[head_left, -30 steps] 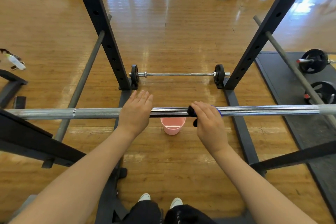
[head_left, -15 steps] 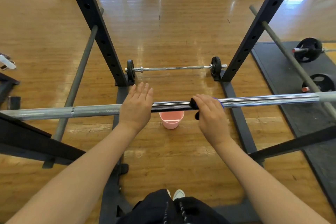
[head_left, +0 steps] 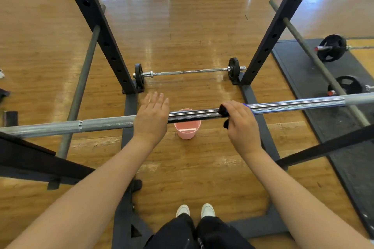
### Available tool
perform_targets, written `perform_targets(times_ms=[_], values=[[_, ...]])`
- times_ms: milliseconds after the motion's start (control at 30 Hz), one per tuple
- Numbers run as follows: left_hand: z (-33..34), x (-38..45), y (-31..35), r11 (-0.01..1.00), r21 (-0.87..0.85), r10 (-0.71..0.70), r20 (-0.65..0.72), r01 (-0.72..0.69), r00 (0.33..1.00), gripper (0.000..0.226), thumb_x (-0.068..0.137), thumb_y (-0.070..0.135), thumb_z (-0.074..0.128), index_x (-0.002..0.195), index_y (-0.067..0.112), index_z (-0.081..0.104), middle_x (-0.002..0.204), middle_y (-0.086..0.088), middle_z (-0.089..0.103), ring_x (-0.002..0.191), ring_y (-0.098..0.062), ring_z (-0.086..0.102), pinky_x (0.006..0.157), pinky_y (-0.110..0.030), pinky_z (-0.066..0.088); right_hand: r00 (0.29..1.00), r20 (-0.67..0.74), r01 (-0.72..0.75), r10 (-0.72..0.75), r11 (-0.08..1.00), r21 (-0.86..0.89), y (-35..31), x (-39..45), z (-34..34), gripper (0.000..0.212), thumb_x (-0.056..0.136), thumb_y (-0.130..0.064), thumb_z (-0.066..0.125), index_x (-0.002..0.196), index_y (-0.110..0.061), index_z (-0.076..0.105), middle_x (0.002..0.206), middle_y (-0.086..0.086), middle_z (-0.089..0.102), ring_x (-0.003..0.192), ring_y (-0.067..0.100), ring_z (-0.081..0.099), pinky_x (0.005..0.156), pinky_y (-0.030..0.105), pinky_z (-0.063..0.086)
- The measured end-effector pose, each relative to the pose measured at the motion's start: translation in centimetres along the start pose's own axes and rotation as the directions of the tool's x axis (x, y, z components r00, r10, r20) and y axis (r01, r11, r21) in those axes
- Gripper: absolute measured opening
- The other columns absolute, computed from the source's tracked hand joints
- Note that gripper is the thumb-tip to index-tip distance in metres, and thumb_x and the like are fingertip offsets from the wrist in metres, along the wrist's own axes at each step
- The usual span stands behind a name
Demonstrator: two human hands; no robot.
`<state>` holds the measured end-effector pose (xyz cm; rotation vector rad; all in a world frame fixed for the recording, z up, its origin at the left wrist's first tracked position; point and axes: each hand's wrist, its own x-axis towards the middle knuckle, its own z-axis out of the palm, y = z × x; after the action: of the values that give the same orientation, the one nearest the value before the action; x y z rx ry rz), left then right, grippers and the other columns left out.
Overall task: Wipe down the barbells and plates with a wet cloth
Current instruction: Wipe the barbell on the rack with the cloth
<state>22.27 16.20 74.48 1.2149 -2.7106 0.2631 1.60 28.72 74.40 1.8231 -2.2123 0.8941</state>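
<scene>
The left hand [head_left: 151, 119] is lying flat, fingers straight, steadying the bar [head_left: 293, 105] mid-frame. The right hand [head_left: 240, 125] is squeezing a dark cloth [head_left: 224, 110] round it, for wiping.

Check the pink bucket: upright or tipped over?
Upright. The pink bucket stands on the floor under the barbell, open mouth facing up. Contents: cannot tell.

A pink bucket [head_left: 187, 129] stood on the wooden floor [head_left: 182, 26] below the hands, black rack uprights [head_left: 97, 26] rose beyond them, and a dark mat [head_left: 303, 70] lay rightward.
</scene>
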Motion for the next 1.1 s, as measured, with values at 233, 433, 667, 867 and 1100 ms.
perform_targets(times_ms=[233, 433, 667, 867, 1100], values=[[-0.2, 0.0, 0.4, 0.999, 0.045, -0.022, -0.054, 0.025, 0.998, 0.047, 0.067, -0.010, 0.073, 0.113, -0.007, 0.063, 0.116, -0.027, 0.062, 0.112, -0.041, 0.058, 0.101, -0.053, 0.036, 0.992, 0.035, 0.120, -0.120, 0.993, 0.007, -2.4, 0.7, 1.5, 0.038, 0.078, -0.001, 0.048, 0.111, 0.003, 0.066, 0.111, 0.016, 0.067, 0.103, 0.032, 0.063, 0.098, 0.031, 0.037], [-1.2, 0.0, 0.7, 0.989, 0.142, -0.057, 0.045, 0.050, 0.997, 0.050, 0.078, -0.004, 0.064, 0.127, 0.000, 0.055, 0.137, -0.020, 0.049, 0.134, -0.033, 0.039, 0.113, -0.041, 0.011, 0.971, 0.070, 0.231, -0.230, 0.973, 0.001, -0.3, 0.7, 1.2, 0.042, 0.072, 0.001, 0.058, 0.114, 0.002, 0.064, 0.115, 0.016, 0.065, 0.105, 0.032, 0.062, 0.098, 0.032, 0.037], [-2.6, 1.4, 0.6, 0.996, 0.091, -0.021, 0.305, -0.008, 0.952, 0.049, 0.089, 0.007, 0.055, 0.137, 0.014, 0.046, 0.147, -0.007, 0.040, 0.140, -0.023, 0.025, 0.117, -0.037, 0.015, 0.980, 0.056, 0.188, -0.190, 0.981, 0.042, 0.3, 0.8, 0.5, 0.046, 0.067, 0.011, 0.064, 0.112, 0.004, 0.064, 0.112, 0.017, 0.066, 0.103, 0.035, 0.063, 0.097, 0.037, 0.040], [-2.9, 1.9, 0.3, 0.996, 0.090, -0.020, 0.372, -0.015, 0.928, 0.060, 0.087, 0.011, 0.058, 0.142, 0.016, 0.037, 0.152, -0.008, 0.029, 0.144, -0.025, 0.015, 0.117, -0.042, 0.009, 0.969, 0.036, 0.242, -0.244, 0.968, 0.065, -1.8, 1.5, 0.7, 0.040, 0.068, 0.008, 0.067, 0.108, 0.005, 0.066, 0.108, 0.017, 0.068, 0.102, 0.034, 0.064, 0.094, 0.044, 0.045], [-0.4, -1.0, 0.6, 0.989, 0.051, -0.136, -0.079, 0.140, 0.988, 0.062, 0.060, -0.007, 0.080, 0.119, -0.003, 0.061, 0.120, -0.022, 0.062, 0.118, -0.039, 0.055, 0.102, -0.055, 0.035, 0.951, 0.006, 0.309, -0.310, 0.949, 0.069, -0.7, 0.4, 2.1, 0.039, 0.084, -0.011, 0.043, 0.113, 0.003, 0.065, 0.115, 0.016, 0.065, 0.108, 0.031, 0.060, 0.095, 0.041, 0.047]])
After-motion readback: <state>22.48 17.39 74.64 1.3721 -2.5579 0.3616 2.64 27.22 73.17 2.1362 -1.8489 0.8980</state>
